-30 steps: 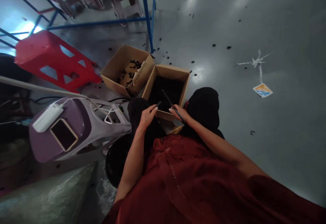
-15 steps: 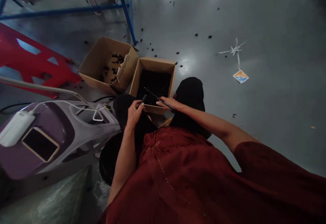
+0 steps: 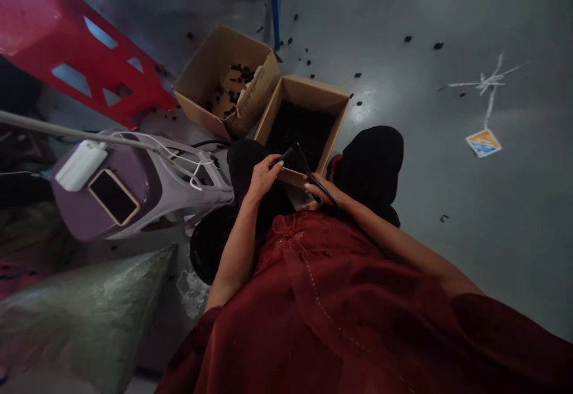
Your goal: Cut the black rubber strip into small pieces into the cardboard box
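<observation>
My left hand point(image 3: 265, 175) is closed, pinching a short black tube-like piece point(image 3: 285, 155) between thumb and fingertips at the near left side of a cardboard box. My right hand point(image 3: 324, 188) is wrapped round a slim black tool point(image 3: 304, 160) with two long arms. Its exact kind is not clear. The tool's tip points up and left, close to the black piece; whether they touch I cannot tell. Below both hands stands the open cardboard box point(image 3: 308, 88), filled with small black pieces too dark to make out singly.
Left of it, a second cardboard box point(image 3: 201, 62) holds several black bits. A purple and grey stool point(image 3: 147, 185) carries a phone point(image 3: 114, 197) and a white power bank point(image 3: 81, 165). A red plastic stool point(image 3: 85, 42) lies further left. Black bits and a white string with a tag point(image 3: 483, 143) lie on the floor.
The view has shifted left, so the boxes and hands appear further right. The tool in my right hand is turned more upright, and its two arms now show apart.
</observation>
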Demonstrator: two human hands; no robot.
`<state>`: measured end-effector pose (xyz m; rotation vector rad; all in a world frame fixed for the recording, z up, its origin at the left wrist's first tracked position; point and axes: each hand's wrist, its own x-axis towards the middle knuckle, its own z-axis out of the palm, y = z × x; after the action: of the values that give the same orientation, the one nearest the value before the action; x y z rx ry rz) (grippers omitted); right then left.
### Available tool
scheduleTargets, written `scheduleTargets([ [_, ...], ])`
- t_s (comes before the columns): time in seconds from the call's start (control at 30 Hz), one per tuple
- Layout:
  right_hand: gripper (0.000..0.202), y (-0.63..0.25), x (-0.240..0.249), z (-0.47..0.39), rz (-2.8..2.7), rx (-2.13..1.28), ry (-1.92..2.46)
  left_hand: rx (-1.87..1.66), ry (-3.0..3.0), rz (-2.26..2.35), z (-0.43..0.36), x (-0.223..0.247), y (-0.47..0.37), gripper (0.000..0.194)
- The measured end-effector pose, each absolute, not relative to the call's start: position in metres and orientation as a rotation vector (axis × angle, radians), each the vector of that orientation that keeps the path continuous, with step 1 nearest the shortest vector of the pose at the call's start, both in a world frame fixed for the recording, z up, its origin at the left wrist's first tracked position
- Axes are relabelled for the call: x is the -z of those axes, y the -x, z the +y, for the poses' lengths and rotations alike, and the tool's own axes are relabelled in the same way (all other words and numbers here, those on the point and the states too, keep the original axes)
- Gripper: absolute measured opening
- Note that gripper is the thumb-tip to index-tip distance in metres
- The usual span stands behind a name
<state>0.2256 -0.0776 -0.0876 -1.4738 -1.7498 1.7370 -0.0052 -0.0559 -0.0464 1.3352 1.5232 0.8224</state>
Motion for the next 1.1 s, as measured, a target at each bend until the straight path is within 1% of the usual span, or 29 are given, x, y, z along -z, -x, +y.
scheduleTargets([
  [0.1,0.064,-0.223,0.079,-0.082,-1.857,-1.695,1.435,-0.793,-1.321,1.522,-0.057,0.043,0.005,0.035],
  [0.27,0.063,-0.219,0.067,-0.082,-1.936,-1.614,1.405,-0.804,-1.317,1.483,-0.058,0.04,0.005,0.036],
  [0.5,0.067,-0.212,0.067,-0.078,-1.977,-1.591,1.38,-0.75,-1.329,1.49,-0.058,0.034,0.005,0.038],
  [0.7,0.06,-0.208,0.074,-0.074,-1.93,-1.559,1.471,-0.697,-1.388,1.505,-0.059,0.031,0.005,0.038],
  [1.0,0.056,-0.205,0.067,-0.068,-1.938,-1.606,1.4,-0.651,-1.392,1.492,-0.058,0.025,0.005,0.037],
  [1.1,0.058,-0.204,0.07,-0.068,-1.903,-1.641,1.363,-0.645,-1.382,1.483,-0.058,0.024,0.005,0.038],
])
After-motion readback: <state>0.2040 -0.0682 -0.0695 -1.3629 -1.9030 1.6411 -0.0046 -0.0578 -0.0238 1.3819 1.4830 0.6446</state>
